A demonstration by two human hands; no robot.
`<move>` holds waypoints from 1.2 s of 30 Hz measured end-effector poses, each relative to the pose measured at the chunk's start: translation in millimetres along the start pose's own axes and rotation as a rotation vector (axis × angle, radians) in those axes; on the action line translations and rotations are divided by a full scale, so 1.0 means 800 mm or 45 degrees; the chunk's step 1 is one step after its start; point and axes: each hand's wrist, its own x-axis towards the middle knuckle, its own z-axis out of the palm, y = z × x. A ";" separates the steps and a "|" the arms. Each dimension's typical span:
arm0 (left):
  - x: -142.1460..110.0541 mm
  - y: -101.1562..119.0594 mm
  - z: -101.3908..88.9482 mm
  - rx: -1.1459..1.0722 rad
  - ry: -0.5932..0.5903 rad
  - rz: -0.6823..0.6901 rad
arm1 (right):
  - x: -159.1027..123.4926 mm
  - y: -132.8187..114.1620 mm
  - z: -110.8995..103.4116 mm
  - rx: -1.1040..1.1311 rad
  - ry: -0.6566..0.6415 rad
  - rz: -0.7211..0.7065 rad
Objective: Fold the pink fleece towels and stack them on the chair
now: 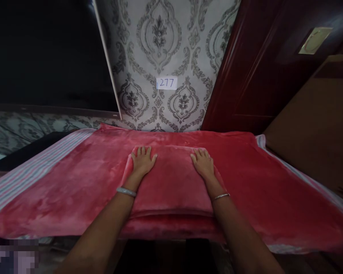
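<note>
Cloth (74, 186), red and fuzzy, lay wide under the bundle (171, 173) and stuck out past both its sides. It seemed to lie flat so the bundle had a soft, smooth place to sit. Behind the bundle was a wall (185, 49) with a leafy print. It looked close, so there was not much room to push things back. Behind and left of the bundle was a dark screen (45, 53); behind and right was dark red wood (254, 57). A brown box (314, 118) stood right of the bundle, by the cloth's edge, and may have got in the way there. A striped sheet (36, 167) peeked out under the cloth, left and right of the bundle.

The bundle was red too, with layers showing at its near edge. The left hand (143, 161) lay on its far left corner, fingers spread wide. The right hand (203, 163) lay on its far right corner, fingers closer together, thumb out. Both pressed down and pinched nothing that showed, perhaps to keep the bundle flat and even. Up behind and right of the bundle was a gold plate (316, 40). Straight behind it was a card (166, 82) that said 277.
</note>
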 end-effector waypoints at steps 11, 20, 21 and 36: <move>0.000 -0.001 0.002 -0.026 0.011 -0.019 | -0.002 0.000 0.002 0.002 0.022 0.013; 0.002 -0.003 0.005 -0.040 0.040 -0.004 | -0.003 -0.002 -0.002 0.011 0.005 0.028; 0.002 -0.004 0.005 -0.042 0.038 -0.004 | -0.003 -0.002 -0.002 0.012 0.001 0.032; -0.004 -0.004 -0.003 -0.079 0.049 0.006 | 0.007 0.006 -0.004 0.071 -0.093 0.018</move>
